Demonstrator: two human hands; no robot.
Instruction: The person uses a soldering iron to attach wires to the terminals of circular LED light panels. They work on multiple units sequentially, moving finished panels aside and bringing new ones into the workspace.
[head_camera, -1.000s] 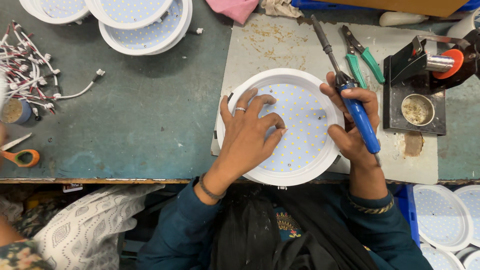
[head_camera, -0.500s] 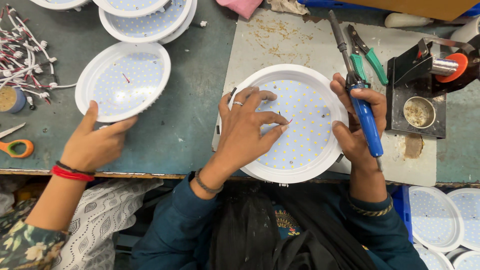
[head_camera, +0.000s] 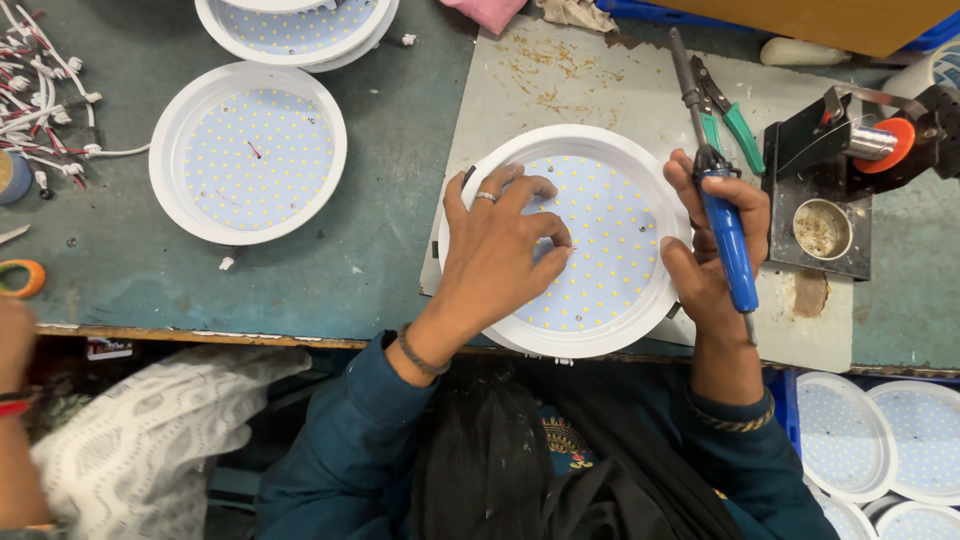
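On grey board (head_camera: 600, 70), round white lamp (head_camera: 610, 250)

We found the round white LED panel light (head_camera: 600, 250) lying flat, face up, on the grey mat, and the blue-handled soldering iron (head_camera: 722, 215) held tip-away over its right rim.

The left hand (head_camera: 495, 255) covers the left part of the round white light panel (head_camera: 610, 250), and its fingertips hide whatever they press there. The right hand (head_camera: 715, 250) wraps the blue tool (head_camera: 728, 245), hiding the middle of its grip. At the top edge, 1 stacked panel (head_camera: 295, 30) is cut off. A co-worker's arm (head_camera: 15, 400) at the lower left is blurred and cropped. Panels (head_camera: 900, 440) at the lower right run out of frame.
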